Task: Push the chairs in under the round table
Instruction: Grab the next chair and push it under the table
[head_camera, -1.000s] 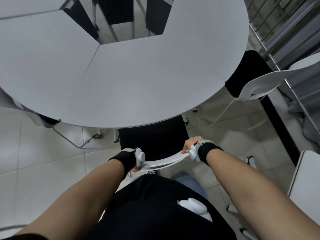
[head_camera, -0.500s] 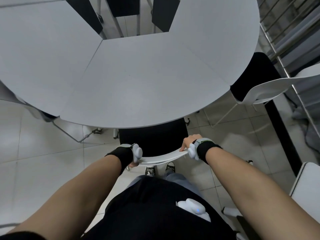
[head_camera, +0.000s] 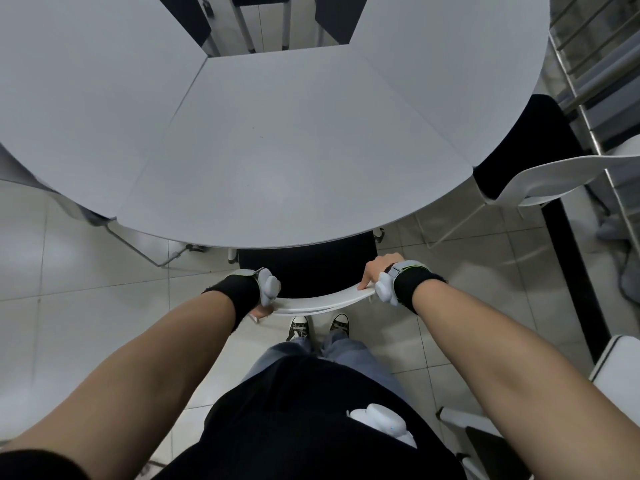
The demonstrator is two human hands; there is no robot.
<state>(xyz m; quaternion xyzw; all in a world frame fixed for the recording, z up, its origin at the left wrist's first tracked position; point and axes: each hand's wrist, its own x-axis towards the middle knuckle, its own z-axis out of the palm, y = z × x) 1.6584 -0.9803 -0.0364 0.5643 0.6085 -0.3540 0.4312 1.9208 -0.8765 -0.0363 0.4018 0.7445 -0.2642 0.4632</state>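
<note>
A large grey round table (head_camera: pixel 277 140), made of wedge sections, fills the upper view. Directly in front of me stands a chair with a black seat (head_camera: pixel 308 265) and a curved white backrest (head_camera: pixel 322 301); most of its seat lies under the table edge. My left hand (head_camera: pixel 263 308) grips the left end of the backrest, mostly hidden behind a wrist device. My right hand (head_camera: pixel 375 271) holds the right end. A second chair (head_camera: pixel 540 181) with a black seat and white back stands at the right, its seat partly under the table.
More dark chairs (head_camera: pixel 332 15) show through the gap at the table's far side. A metal railing (head_camera: pixel 595 98) runs along the right. Another white chair edge (head_camera: pixel 613 372) sits at the lower right. My shoes (head_camera: pixel 318 327) stand just behind the backrest on pale floor tiles.
The chair has slid forward under the table, with less black seat showing. I have stepped closer, and my feet now show behind the backrest. Both hands keep their grip.
</note>
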